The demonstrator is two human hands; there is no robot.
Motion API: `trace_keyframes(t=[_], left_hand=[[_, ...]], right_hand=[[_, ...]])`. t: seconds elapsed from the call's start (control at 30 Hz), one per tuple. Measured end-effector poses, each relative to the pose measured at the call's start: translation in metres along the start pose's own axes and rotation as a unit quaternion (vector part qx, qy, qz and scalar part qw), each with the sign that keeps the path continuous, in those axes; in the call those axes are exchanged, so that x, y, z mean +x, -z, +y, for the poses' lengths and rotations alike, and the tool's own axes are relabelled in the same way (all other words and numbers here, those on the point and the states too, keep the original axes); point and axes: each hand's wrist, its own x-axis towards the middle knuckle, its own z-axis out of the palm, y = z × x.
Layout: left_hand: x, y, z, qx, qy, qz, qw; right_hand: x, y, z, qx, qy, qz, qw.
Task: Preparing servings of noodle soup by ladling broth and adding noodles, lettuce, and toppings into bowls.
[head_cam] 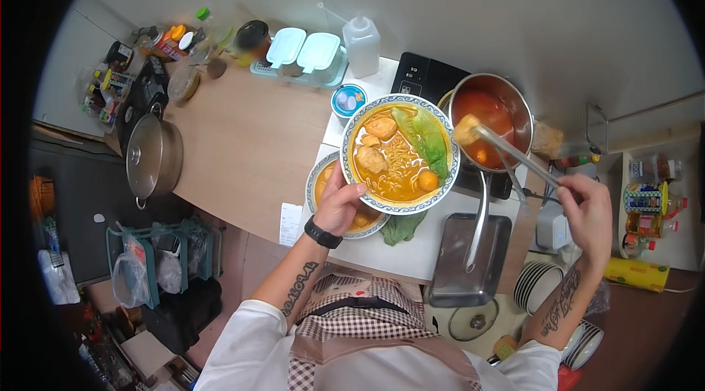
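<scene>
My left hand (340, 204) grips a patterned bowl (348, 140) by its lower left rim, thumb on top. Noodles in yellow broth (394, 165), a lettuce leaf (424, 137), browned puffy pieces (372, 159) and an orange ball (428, 181) fill it. Beneath it is a second bowl (315, 172), partly hidden. In my right hand (586, 212) is a metal utensil like tongs (520, 154), its far end at a browned puffy piece (467, 129). That piece hangs between the bowl and a steel saucepan (523, 96) of red broth (487, 110).
The saucepan stands on a black induction cooker (418, 71), its handle (478, 226) reaching over a steel tray (440, 267). A green leaf (405, 227) lies beside the lower bowl. Behind are a squeeze bottle (362, 47) and lidded containers (319, 52). A lidded pot (151, 159) sits left.
</scene>
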Motion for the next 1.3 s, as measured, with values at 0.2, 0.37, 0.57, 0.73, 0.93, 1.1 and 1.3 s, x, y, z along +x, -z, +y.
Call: trace_keyframes(t=[0.2, 0.37, 0.57, 0.73, 0.93, 1.1, 1.3], left_hand=[[-0.001, -0.003, 0.001, -0.002, -0.007, 0.006, 1.0], [-0.003, -0.005, 0.003, 0.001, -0.004, 0.0, 1.0], [-0.006, -0.005, 0.005, 0.006, -0.005, 0.006, 1.0], [-0.008, 0.002, 0.005, 0.007, -0.006, 0.004, 1.0], [-0.008, -0.003, 0.005, 0.034, -0.026, 0.006, 0.999], [-0.008, 0.002, 0.004, 0.033, -0.036, 0.007, 0.999], [-0.01, 0.006, 0.007, 0.037, -0.026, 0.01, 0.999]], right_hand=[[-0.007, -0.035, -0.048, 0.032, 0.118, -0.067, 0.99], [-0.002, -0.058, -0.061, -0.013, 0.157, -0.107, 0.982], [-0.003, -0.042, -0.065, -0.046, 0.138, -0.115, 0.983], [0.01, 0.001, -0.04, -0.224, 0.105, 0.027, 0.968], [0.054, -0.024, -0.032, -0.391, 0.105, -0.087, 0.91], [0.061, -0.03, -0.038, -0.399, 0.129, -0.127, 0.899], [0.051, -0.009, -0.044, -0.397, 0.085, -0.088, 0.91]])
